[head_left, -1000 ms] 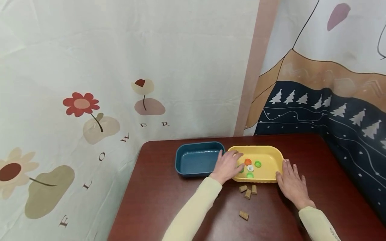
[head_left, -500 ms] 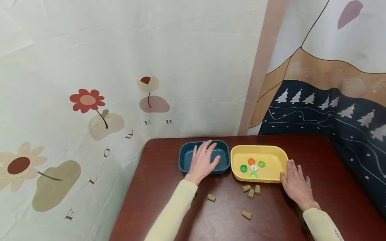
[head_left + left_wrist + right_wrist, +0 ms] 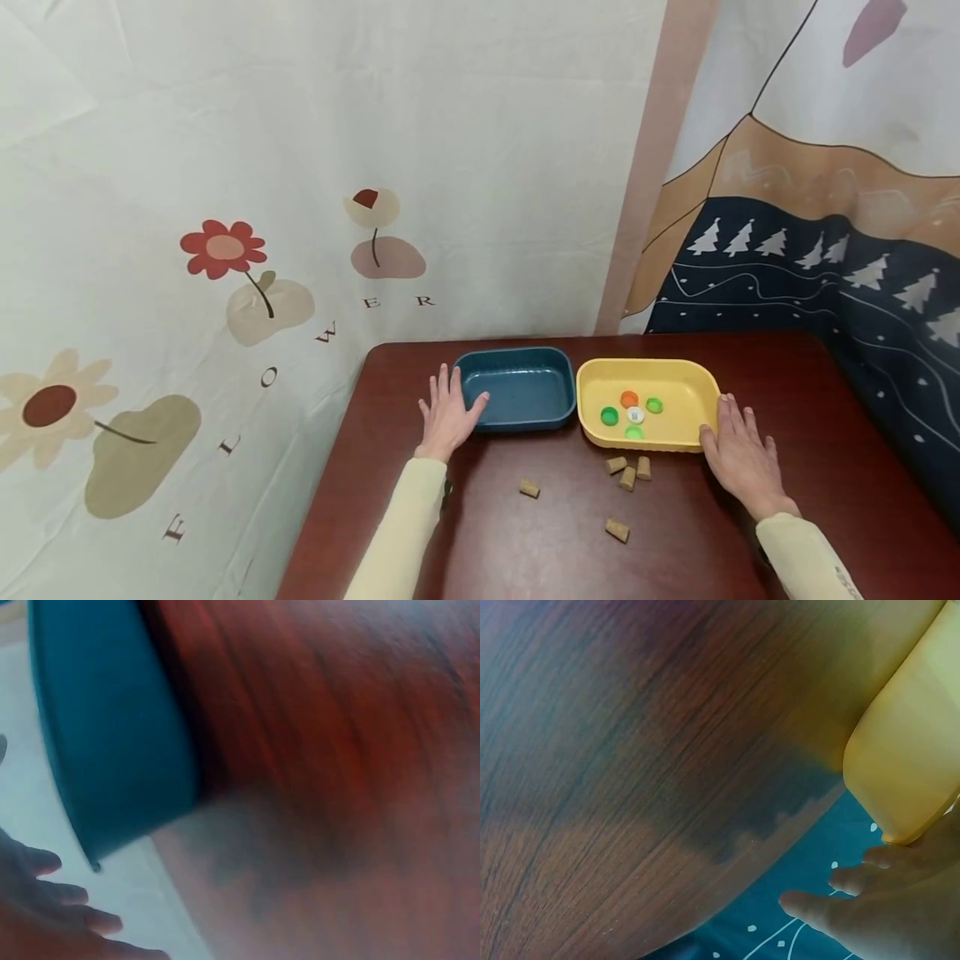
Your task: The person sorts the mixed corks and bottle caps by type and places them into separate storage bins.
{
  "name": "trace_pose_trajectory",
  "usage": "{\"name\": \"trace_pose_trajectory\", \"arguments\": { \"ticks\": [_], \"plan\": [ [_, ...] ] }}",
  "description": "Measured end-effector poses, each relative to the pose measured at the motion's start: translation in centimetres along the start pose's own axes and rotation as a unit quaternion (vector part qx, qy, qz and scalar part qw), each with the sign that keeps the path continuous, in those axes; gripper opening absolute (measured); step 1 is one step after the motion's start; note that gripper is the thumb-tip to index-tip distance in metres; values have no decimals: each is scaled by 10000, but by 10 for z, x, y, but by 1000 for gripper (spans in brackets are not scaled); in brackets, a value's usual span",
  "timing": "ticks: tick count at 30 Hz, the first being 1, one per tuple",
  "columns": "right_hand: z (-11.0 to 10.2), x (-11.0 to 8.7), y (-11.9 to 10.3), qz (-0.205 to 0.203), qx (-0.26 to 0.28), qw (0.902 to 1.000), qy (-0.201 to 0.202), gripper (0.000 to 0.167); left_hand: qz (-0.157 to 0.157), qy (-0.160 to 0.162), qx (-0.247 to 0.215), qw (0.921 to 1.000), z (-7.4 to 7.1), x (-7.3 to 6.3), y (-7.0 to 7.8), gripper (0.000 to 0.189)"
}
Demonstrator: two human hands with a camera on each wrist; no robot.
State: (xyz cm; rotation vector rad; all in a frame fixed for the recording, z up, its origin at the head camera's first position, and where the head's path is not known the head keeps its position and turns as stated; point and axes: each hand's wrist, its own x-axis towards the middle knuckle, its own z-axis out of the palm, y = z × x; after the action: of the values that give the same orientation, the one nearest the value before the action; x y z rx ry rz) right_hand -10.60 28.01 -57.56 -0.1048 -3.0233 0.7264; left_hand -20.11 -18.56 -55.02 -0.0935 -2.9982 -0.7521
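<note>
Flowered cloth (image 3: 487,167) backed the red-brown table (image 3: 547,542). Left hand (image 3: 448,418) and right hand (image 3: 745,461), straight-fingered, flanked blue tray (image 3: 521,402) and yellow tray (image 3: 684,417).

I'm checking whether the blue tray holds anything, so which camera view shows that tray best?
The head view: it shows the blue tray from above, its bare inside and most of its rim, with the left hand at one end. The left wrist view shows only part of its outer side; the right wrist view, none.
</note>
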Motion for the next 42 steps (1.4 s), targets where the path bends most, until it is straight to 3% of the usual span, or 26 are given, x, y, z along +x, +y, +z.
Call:
{"name": "trace_pose_trajectory", "arguments": {
  "ticks": [2,5,18,27,32,36,42],
  "plan": [
    [0,1,0,6,1,10000,-6,74,-245,-198,-70,9995,1,0,-6,96],
    [-2,2,1,-10,13,10000,1,74,-335,-392,-160,9985,3,-2,-11,103],
    [-6,0,11,-22,49,10000,-41,75,-115,-610,-117,9980,7,-15,-21,110],
    [-11,2,19,-26,36,9999,-165,76,4,-760,88,9971,10,-26,-16,111],
    [-14,3,18,-18,66,9997,-216,78,99,-652,-50,9978,12,-29,-16,112],
    [-16,-1,4,-109,92,9999,72,78,138,-558,0,9983,12,-29,-20,116],
    [-14,-15,-47,-530,-104,9959,724,74,53,-488,-71,9988,10,-28,-24,112]
  ]
}}
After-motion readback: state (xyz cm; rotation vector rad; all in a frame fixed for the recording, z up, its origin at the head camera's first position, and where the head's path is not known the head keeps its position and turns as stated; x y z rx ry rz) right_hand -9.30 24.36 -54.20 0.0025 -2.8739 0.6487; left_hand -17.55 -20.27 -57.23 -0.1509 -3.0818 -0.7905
